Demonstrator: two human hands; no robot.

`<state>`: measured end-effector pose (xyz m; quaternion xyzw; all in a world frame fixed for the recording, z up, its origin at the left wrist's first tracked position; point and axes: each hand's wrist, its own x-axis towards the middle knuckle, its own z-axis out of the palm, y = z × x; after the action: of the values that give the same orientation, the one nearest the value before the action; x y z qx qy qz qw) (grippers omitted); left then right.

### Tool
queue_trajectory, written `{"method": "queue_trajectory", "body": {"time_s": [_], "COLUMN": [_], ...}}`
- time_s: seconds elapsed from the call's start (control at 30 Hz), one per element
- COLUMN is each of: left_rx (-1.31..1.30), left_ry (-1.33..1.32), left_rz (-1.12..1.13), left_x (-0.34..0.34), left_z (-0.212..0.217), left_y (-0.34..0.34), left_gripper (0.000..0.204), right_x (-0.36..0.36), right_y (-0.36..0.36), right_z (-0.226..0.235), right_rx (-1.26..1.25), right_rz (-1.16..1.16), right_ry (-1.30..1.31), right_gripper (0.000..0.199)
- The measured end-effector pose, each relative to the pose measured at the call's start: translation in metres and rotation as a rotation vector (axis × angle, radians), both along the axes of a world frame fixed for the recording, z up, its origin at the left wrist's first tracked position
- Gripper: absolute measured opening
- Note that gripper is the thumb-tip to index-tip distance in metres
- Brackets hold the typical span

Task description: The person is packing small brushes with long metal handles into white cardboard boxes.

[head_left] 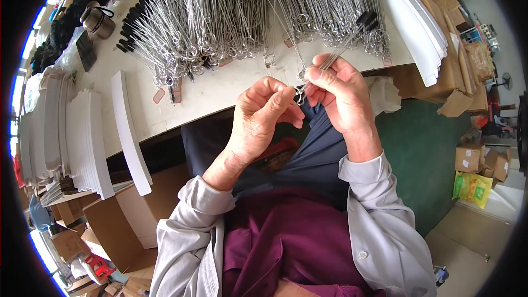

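In front of my chest, my right hand (pixel 344 91) grips a small bunch of thin wire brushes (pixel 336 51) between thumb and fingers. Their black bristle ends (pixel 367 20) point up and away to the right, and their wire loops (pixel 300 95) hang out below, toward my other hand. My left hand (pixel 258 111) has thumb and index finger pinched together right beside those loops; whatever they hold is hidden. On the white table beyond lies a broad heap of similar wire brushes (pixel 214 16), loops toward me.
Long white folded card strips (pixel 88 137) stand at the left, with one strip (pixel 129 129) over the table edge. More white strips (pixel 415 27) lie at the right. A metal flask (pixel 98 21) stands far left. Cardboard boxes (pixel 121 223) sit lower left and along the right.
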<state>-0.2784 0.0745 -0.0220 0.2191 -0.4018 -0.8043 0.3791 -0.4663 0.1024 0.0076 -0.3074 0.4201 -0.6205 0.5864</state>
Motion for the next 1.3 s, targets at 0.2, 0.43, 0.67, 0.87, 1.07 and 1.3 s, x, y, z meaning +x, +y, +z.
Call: {"method": "queue_trajectory", "body": {"time_s": [0.2, 0.43, 0.67, 0.87, 1.07, 1.3], "left_rx": [-0.190, -0.191, -0.282, -1.410, -1.804, -1.735], "left_ry": [-0.165, -0.289, -0.533, -0.923, -1.153, -1.084], "left_rz": [0.229, 0.053, -0.162, 0.270, 0.138, 0.148], "left_x": [0.001, -0.003, -0.019, -0.039, -0.058, -0.032], "left_z": [0.003, -0.002, -0.008, -0.019, -0.041, -0.036], "left_y": [0.005, 0.015, 0.015, -0.023, -0.054, -0.056], "left_gripper": [0.017, 0.015, 0.010, 0.030, 0.053, 0.051], "right_x": [0.005, 0.012, -0.009, -0.035, -0.039, -0.053], "right_y": [-0.002, -0.004, -0.013, -0.013, -0.012, -0.017], "right_z": [0.000, -0.005, -0.002, -0.017, -0.033, -0.045], "right_rx": [-0.037, -0.139, -0.099, -0.033, 0.007, 0.058], "right_rz": [-0.114, -0.316, -0.314, -0.312, -0.277, -0.256], "right_ry": [-0.006, 0.043, -0.069, -0.021, 0.020, 0.062], "right_gripper": [0.017, 0.025, 0.031, 0.029, 0.030, 0.030]}}
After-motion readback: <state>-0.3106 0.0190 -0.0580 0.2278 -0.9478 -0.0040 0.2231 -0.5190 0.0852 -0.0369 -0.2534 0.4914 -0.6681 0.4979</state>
